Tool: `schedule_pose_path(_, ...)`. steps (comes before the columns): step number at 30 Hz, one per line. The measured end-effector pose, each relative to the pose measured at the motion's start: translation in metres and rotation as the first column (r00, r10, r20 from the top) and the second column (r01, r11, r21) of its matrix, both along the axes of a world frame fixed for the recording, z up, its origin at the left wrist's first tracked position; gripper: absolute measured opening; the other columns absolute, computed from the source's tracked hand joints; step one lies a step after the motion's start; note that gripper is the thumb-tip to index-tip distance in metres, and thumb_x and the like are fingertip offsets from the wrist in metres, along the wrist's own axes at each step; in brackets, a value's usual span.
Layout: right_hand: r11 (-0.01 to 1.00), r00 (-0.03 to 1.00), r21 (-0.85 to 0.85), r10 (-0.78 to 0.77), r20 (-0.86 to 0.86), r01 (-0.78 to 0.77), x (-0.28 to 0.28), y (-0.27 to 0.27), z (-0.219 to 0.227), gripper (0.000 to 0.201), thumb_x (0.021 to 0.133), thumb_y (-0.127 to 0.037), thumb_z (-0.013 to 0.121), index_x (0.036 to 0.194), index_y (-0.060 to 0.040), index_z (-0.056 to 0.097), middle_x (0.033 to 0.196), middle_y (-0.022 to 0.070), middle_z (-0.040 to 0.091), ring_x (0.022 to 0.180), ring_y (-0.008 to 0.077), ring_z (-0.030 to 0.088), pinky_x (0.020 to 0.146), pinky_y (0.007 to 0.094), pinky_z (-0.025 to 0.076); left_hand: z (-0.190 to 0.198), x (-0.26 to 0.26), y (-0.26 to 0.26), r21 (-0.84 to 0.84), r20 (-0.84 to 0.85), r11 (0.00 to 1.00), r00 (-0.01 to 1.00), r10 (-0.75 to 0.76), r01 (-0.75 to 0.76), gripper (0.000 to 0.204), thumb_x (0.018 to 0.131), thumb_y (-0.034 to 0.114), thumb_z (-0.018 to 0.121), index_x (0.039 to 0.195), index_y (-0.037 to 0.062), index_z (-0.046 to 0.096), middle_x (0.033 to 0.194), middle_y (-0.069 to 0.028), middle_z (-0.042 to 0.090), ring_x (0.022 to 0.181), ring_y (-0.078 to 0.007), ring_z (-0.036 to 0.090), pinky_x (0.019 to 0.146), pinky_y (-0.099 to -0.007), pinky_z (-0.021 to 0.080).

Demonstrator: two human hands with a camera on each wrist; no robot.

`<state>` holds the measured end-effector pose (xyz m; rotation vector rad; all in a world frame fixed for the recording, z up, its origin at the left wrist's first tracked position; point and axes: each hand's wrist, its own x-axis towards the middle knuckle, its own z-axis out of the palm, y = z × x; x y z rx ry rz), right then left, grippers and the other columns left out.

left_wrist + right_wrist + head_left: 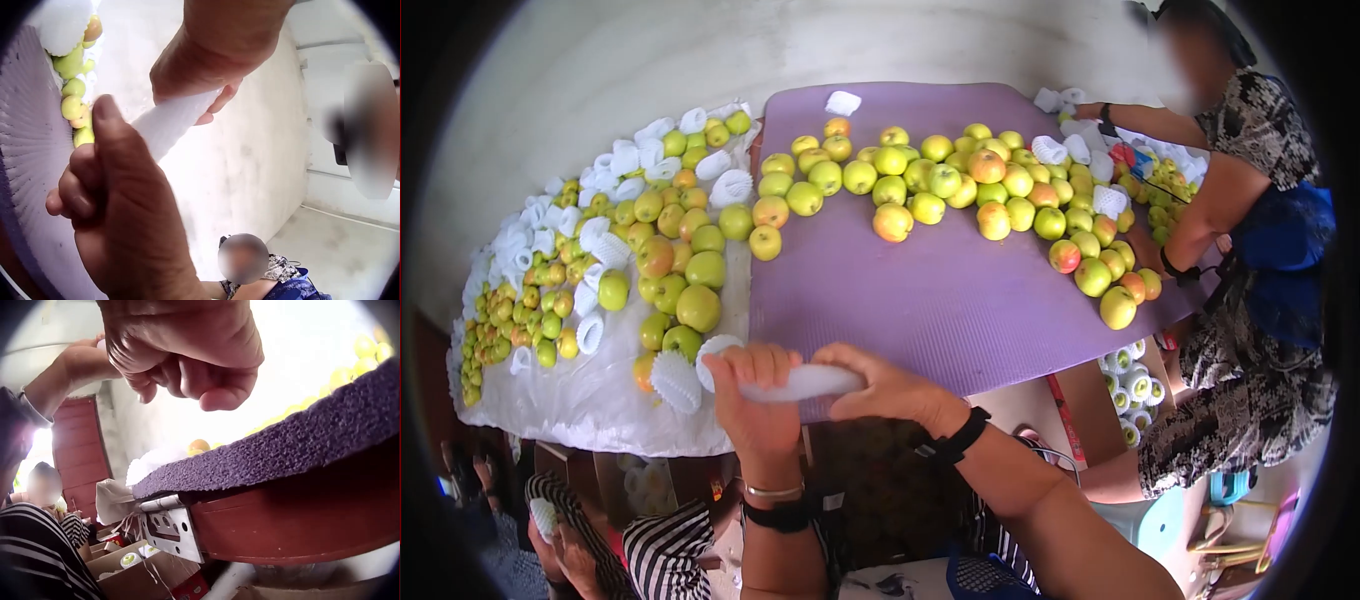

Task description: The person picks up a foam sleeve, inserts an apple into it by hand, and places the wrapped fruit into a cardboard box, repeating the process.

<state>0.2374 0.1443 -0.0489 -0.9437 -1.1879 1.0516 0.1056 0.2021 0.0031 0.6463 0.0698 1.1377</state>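
Observation:
Both my hands hold one white foam net sleeve [800, 382] stretched between them at the near edge of the table. My left hand [750, 385] grips its left end with curled fingers, and my right hand [880, 385] pinches its right end. In the left wrist view my left hand [119, 206] fills the foreground, the sleeve [169, 125] runs up from it to the right hand [206, 56]. The right wrist view shows my right hand [187, 356] as a closed fist above the purple mat's edge [281, 456]. No apple is in either hand.
Many yellow-green apples [930, 190] lie across the purple mat [920, 300]. More apples and foam nets [615, 165] cover the white cloth [580, 400] at left. A second person [1250, 200] reaches among the apples at right. A box of wrapped apples [1135, 385] stands below the table.

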Motion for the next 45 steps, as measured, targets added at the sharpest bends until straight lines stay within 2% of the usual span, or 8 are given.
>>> schedule_pose_path(2,0.950,0.939,-0.267,0.063,-0.339,-0.160,0.007,-0.007,0.020,0.026,0.081,-0.015,0.065,0.104,-0.0057,0.056,0.067,-0.0030,0.050,0.059,0.0087,0.049,0.053,0.0250,0.043,-0.008,0.000,0.007,-0.097,0.024,0.995,0.999,0.041,-0.038,0.039,0.097,0.040,0.035,0.072,0.0111,0.041,0.067,-0.0004,0.035,0.065,-0.0161,0.035,0.077,-0.0377,0.037)
schedule_pose_path(9,0.978,0.918,-0.208,-0.069,-0.390,-0.015,0.036,-0.001,0.014,0.020,0.081,-0.005,0.062,0.101,-0.0046,0.057,0.069,-0.0005,0.053,0.059,0.0069,0.049,0.053,0.0206,0.041,-0.028,0.010,0.018,-0.299,-0.001,0.949,0.995,-0.100,0.095,0.044,0.092,0.037,0.044,0.115,0.0001,0.049,0.110,-0.0157,0.056,0.111,-0.0319,0.049,0.092,-0.0490,0.038)
schedule_pose_path(26,0.945,0.979,-0.309,-0.154,-0.134,0.106,0.057,-0.005,0.019,0.016,0.081,-0.010,0.063,0.096,-0.0064,0.060,0.078,-0.0005,0.056,0.065,0.0080,0.051,0.061,0.0234,0.044,-0.039,0.000,0.023,0.037,-0.564,0.999,0.826,-0.010,0.037,0.016,0.083,0.011,0.054,0.094,0.0002,0.060,0.091,-0.0079,0.064,0.082,-0.0181,0.062,0.068,-0.0308,0.051)
schedule_pose_path(29,0.914,0.937,-0.207,-0.339,0.084,0.350,0.063,0.007,0.023,0.018,0.081,-0.013,0.063,0.096,-0.0044,0.059,0.087,0.0046,0.060,0.079,0.0156,0.057,0.072,0.0286,0.046,-0.037,-0.002,0.027,0.043,-0.621,0.994,0.776,0.109,-0.105,0.015,0.084,0.011,0.054,0.093,0.0014,0.060,0.088,-0.0056,0.064,0.079,-0.0149,0.062,0.066,-0.0284,0.050)
schedule_pose_path(32,0.775,0.642,0.089,-0.577,0.505,0.626,0.095,0.046,0.008,0.025,0.080,-0.013,0.061,0.103,-0.0031,0.058,0.102,0.0126,0.059,0.099,0.0268,0.055,0.085,0.0366,0.043,-0.038,-0.006,0.026,0.021,-0.671,0.972,0.717,0.186,-0.233,0.014,0.085,0.012,0.053,0.093,0.0031,0.060,0.086,-0.0044,0.064,0.075,-0.0125,0.060,0.063,-0.0264,0.048)
schedule_pose_path(35,0.718,0.218,0.406,-0.604,0.766,0.566,0.121,0.087,-0.006,0.034,0.078,-0.013,0.062,0.110,-0.0037,0.055,0.116,0.0176,0.053,0.110,0.0331,0.049,0.093,0.0409,0.039,-0.039,-0.006,0.026,0.008,-0.682,0.949,0.693,0.235,-0.314,0.012,0.085,0.012,0.053,0.093,0.0042,0.059,0.085,-0.0038,0.063,0.072,-0.0110,0.059,0.061,-0.0251,0.047)
schedule_pose_path(38,0.697,0.019,0.506,-0.597,0.802,0.508,0.124,0.111,-0.012,0.041,0.075,-0.014,0.065,0.114,-0.0047,0.053,0.119,0.0172,0.051,0.110,0.0348,0.047,0.094,0.0452,0.037,-0.039,-0.005,0.027,0.004,-0.658,0.945,0.711,0.248,-0.327,0.011,0.084,0.011,0.055,0.092,0.0047,0.058,0.085,-0.0035,0.063,0.071,-0.0108,0.059,0.061,-0.0241,0.046)
schedule_pose_path(45,0.754,-0.044,0.242,-0.273,0.961,0.611,0.112,0.112,0.005,0.040,0.073,-0.017,0.067,0.110,-0.0049,0.054,0.113,0.0177,0.051,0.106,0.0329,0.049,0.086,0.0434,0.045,-0.039,-0.002,0.027,-0.054,-0.563,0.944,0.791,0.240,-0.325,0.006,0.081,0.003,0.055,0.087,0.0018,0.054,0.082,-0.0039,0.060,0.071,-0.0093,0.056,0.061,-0.0230,0.046)
